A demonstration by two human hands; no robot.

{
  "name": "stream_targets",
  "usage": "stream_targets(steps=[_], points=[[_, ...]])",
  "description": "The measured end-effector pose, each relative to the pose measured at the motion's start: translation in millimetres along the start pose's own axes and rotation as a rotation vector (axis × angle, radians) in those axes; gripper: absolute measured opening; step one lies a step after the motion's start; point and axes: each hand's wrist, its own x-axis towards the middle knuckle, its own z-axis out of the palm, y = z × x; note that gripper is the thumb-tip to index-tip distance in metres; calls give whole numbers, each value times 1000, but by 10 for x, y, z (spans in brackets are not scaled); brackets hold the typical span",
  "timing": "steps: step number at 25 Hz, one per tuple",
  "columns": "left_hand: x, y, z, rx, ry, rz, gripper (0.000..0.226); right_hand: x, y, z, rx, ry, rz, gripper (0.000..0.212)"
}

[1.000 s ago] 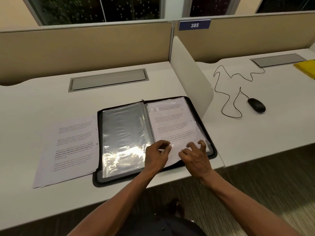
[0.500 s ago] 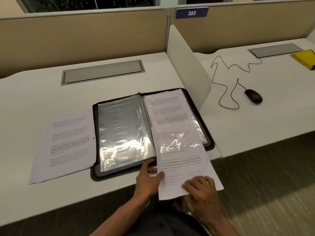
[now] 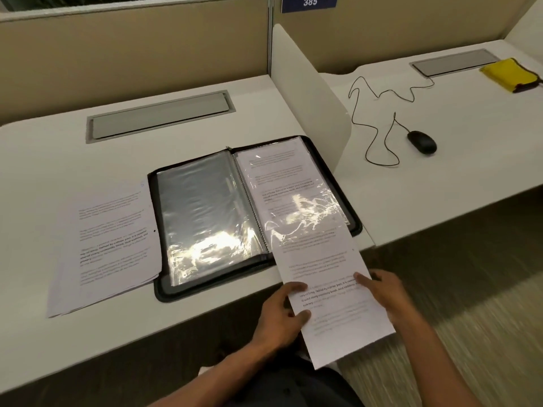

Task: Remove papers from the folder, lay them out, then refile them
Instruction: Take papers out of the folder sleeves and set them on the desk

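Note:
A black zip folder (image 3: pixel 357 224) lies open on the white desk (image 3: pixel 58 160), its clear plastic sleeves shining. A printed sheet (image 3: pixel 332 292) sticks most of the way out of the right-hand sleeve, past the desk's front edge. My left hand (image 3: pixel 279 315) pinches the sheet's left edge, thumb on top. My right hand (image 3: pixel 385 292) holds its right edge, thumb lying on the print. Another printed page shows inside the right sleeve. To the left of the folder rests a loose stack of printed papers (image 3: pixel 108 245).
A white divider panel (image 3: pixel 311 92) stands right behind the folder's far corner. Beyond it lie a black mouse (image 3: pixel 421 142) with its looped cable and a yellow pouch (image 3: pixel 509 74). A grey cable hatch (image 3: pixel 158 116) sits at the back of the desk.
The sheet has slid out of the right sleeve toward me, from fully inside to hanging over the desk edge. Both hands moved back with it, the left shifting from the folder onto the paper.

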Motion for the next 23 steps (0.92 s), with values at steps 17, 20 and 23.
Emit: stream_targets(steps=[17, 20, 23], points=[[-426, 769, -589, -278, -32, 115, 32, -1648, -566, -297, 297, -70, -409, 33], [-460, 805, -975, -196, 107, 247, 36, -1644, -760, 73, 367, -77, -454, 32], [-527, 709, -1459, -93, 289, 287, 39, -1516, -960, 588, 301, -176, -473, 32]])
